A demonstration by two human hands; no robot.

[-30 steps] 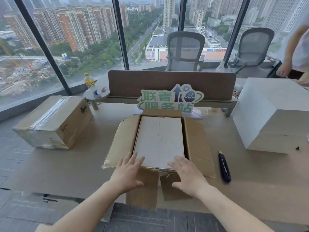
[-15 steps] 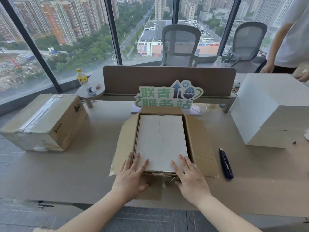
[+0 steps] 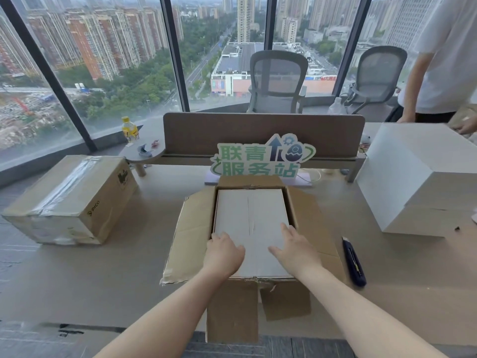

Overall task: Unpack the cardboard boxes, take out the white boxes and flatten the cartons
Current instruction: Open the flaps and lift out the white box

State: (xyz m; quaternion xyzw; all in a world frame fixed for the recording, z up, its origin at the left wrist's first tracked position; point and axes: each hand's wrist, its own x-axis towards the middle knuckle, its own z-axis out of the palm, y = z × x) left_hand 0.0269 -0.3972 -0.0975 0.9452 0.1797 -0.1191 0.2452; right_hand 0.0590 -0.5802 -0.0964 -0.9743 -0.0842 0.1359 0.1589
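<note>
An opened cardboard carton stands in front of me on the table, its four flaps folded outward. A white box fills it, top face showing. My left hand lies on the white box near its left edge, fingertips curled down at the gap beside the carton wall. My right hand rests flat on the box top, fingers apart and pointing toward the right wall. A taped, closed carton sits at the left. A large white box stands at the right.
A dark blue utility knife lies right of the open carton. A green sign and a brown desk divider stand behind it. A yellow bottle is at the back left. Another person stands at the far right by two office chairs.
Both hands have slid forward from the carton's near edge onto the top of the white box. The left hand's fingers have curled at the box's left edge.
</note>
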